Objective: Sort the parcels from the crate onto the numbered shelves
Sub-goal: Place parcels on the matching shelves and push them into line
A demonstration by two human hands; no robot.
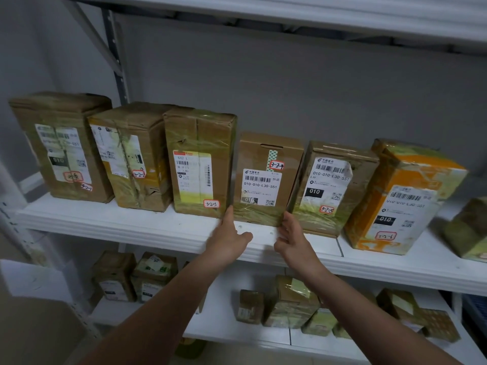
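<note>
A small brown parcel (pixel 266 177) marked 3-2-4 stands upright on the white middle shelf (pixel 131 225), between the parcel marked 3-2-3 (pixel 200 162) and the parcel marked 3-2-5 (pixel 329 185). My left hand (pixel 228 239) has straight fingers whose tips touch the small parcel's lower left edge. My right hand (pixel 292 237) touches its lower right corner with the fingertips, the other fingers loosely bent. Neither hand wraps around it. The crate is out of view.
Parcels marked 3-2-1 (pixel 63 146) and 3-2-2 (pixel 131 156) stand further left; an orange parcel (pixel 403 196) leans at the right, with another parcel (pixel 469 227) beyond. Several small parcels (pixel 290 301) sit on the lower shelf. An upper shelf (pixel 290 11) overhangs.
</note>
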